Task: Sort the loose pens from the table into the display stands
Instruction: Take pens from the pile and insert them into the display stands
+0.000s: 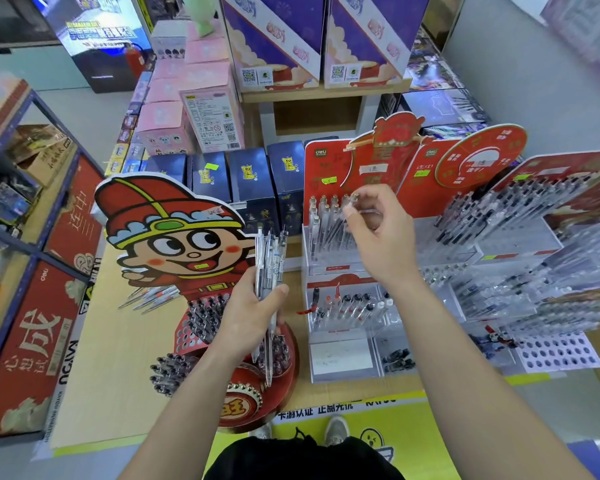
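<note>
Pens first: a bundle of clear pens (270, 268) stands upright in your left hand (253, 317). Your fingers and thumb are wrapped round its lower half, and the tips hang down in front of the cartoon-figure stand (174, 237). Your right hand (381, 237) is raised before the upper tier of the clear acrylic stand (342, 355) with the red backboard. Its thumb and fingertips are drawn together on what looks like a single clear pen (368, 212), though blur leaves it faint. It hangs just beside the row of upright pens (326, 220) in that tier. The lower tier of the same stand holds a sparser row of red- and black-capped pens (350, 306).

More loose pens (149, 297) lie fanned on the wooden table (118, 358), just left of the cartoon-figure stand. That stand's red perforated tiers carry clusters of black-capped pens (205, 317). To your right, a wider tiered stand (534, 306) is packed with pens slanting backward, with a perforated tray (561, 355) at its front. Navy boxes (246, 174) line the table behind the stands.
</note>
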### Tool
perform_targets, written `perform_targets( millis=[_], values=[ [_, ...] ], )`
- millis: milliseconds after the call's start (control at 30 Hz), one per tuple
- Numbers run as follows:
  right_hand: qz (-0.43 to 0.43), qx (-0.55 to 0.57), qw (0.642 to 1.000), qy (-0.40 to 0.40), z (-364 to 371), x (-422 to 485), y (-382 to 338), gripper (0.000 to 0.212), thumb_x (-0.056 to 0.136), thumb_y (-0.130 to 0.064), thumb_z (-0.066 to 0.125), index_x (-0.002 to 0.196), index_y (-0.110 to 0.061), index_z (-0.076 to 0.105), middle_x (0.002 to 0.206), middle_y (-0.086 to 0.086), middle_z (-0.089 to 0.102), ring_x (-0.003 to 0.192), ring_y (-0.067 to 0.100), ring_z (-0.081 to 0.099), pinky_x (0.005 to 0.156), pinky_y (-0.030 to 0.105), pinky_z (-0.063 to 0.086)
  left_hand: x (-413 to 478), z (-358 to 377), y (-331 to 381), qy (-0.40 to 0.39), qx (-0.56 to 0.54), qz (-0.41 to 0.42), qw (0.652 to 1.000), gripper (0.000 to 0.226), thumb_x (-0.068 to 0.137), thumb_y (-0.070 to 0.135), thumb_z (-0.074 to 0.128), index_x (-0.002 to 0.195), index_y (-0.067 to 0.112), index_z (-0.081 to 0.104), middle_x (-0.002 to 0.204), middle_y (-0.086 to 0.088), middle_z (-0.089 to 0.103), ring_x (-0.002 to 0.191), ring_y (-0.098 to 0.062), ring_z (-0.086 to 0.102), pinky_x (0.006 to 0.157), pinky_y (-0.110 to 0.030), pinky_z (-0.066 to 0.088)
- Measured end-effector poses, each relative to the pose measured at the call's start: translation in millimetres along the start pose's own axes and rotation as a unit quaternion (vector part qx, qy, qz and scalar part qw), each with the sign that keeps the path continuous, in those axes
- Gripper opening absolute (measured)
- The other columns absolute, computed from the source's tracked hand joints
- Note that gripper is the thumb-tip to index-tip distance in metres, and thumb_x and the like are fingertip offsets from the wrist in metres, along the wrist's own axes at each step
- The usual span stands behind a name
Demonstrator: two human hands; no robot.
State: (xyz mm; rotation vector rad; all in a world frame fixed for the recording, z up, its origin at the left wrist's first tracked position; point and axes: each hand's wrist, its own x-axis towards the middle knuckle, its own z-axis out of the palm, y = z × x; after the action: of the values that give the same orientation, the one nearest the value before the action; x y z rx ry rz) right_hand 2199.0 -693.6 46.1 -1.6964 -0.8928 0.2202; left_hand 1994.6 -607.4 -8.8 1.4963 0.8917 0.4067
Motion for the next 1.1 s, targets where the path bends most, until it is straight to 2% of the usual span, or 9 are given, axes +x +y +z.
perform_targets(
  millis=[200, 367, 500, 633, 767, 933, 1100],
  values=[
    [-0.004, -0.048, 0.998, -0.037, 6, -5, 3, 0.016, 0.098, -0.018, 0.063, 0.106, -0.030, 0.055, 0.095, -0.018, 0.064, 0.087, -0.002, 0.064, 0.074, 0.009, 0.047, 0, -1, -1, -0.006, 0.004, 0.007, 1.000, 0.013, 0.100, 0.019, 0.063, 0.109, 0.025, 0.056, 0.065, 0.004, 0.059, 0.054, -0.020, 0.060, 0.054, -0.035, 0.053],
    [-0.019, -0.102, 0.992, -0.072, 16, -9, 10, 0.019, 0.101, -0.023, 0.058, 0.119, -0.029, 0.059, 0.098, -0.021, 0.063, 0.087, -0.001, 0.063, 0.074, 0.015, 0.050, 3, -2, -6, -0.005, 0.026, 0.008, 1.000, 0.016, 0.099, 0.023, 0.064, 0.112, 0.029, 0.056, 0.068, 0.014, 0.064, 0.060, -0.014, 0.062, 0.061, -0.037, 0.054],
    [-0.023, -0.108, 0.990, -0.084, 22, -10, 11, 0.018, 0.102, -0.026, 0.057, 0.118, -0.024, 0.063, 0.099, -0.015, 0.064, 0.089, -0.001, 0.061, 0.073, 0.010, 0.048, 0, -1, -4, -0.008, 0.004, 0.005, 1.000, 0.017, 0.101, 0.017, 0.062, 0.115, 0.021, 0.055, 0.062, 0.007, 0.060, 0.054, -0.019, 0.059, 0.053, -0.036, 0.053],
    [-0.010, -0.103, 0.991, -0.079, 23, -10, 14, 0.024, 0.096, -0.037, 0.067, 0.115, -0.023, 0.065, 0.100, -0.010, 0.066, 0.089, 0.001, 0.064, 0.076, 0.018, 0.054, 0, -2, -3, -0.008, 0.006, 0.008, 1.000, 0.017, 0.101, 0.017, 0.061, 0.115, 0.021, 0.054, 0.060, 0.005, 0.059, 0.054, -0.021, 0.058, 0.053, -0.034, 0.052],
    [-0.018, -0.118, 0.992, -0.042, 27, -8, 16, 0.021, 0.092, -0.034, 0.071, 0.107, -0.019, 0.072, 0.103, -0.006, 0.064, 0.090, 0.007, 0.061, 0.083, 0.028, 0.054, -1, -1, -1, -0.003, 0.002, 0.005, 1.000, 0.015, 0.100, 0.016, 0.062, 0.114, 0.021, 0.055, 0.064, 0.004, 0.059, 0.054, -0.019, 0.059, 0.051, -0.032, 0.051],
    [-0.002, -0.112, 0.994, -0.015, 25, -8, 9, 0.021, 0.093, -0.024, 0.071, 0.114, -0.020, 0.070, 0.097, -0.012, 0.065, 0.086, -0.003, 0.062, 0.078, 0.019, 0.055, -2, -1, 1, 0.000, 0.000, 0.007, 1.000, 0.013, 0.100, 0.017, 0.063, 0.110, 0.023, 0.056, 0.068, 0.000, 0.057, 0.055, -0.024, 0.058, 0.051, -0.033, 0.051],
    [-0.010, -0.128, 0.992, -0.021, 24, -9, 8, 0.016, 0.092, -0.018, 0.070, 0.109, -0.020, 0.072, 0.091, -0.018, 0.066, 0.085, -0.002, 0.065, 0.079, 0.024, 0.058, -3, 0, 2, 0.002, 0.001, 0.005, 1.000, 0.013, 0.100, 0.018, 0.063, 0.107, 0.027, 0.057, 0.071, 0.000, 0.057, 0.055, -0.021, 0.057, 0.050, -0.030, 0.051]
  ],
)
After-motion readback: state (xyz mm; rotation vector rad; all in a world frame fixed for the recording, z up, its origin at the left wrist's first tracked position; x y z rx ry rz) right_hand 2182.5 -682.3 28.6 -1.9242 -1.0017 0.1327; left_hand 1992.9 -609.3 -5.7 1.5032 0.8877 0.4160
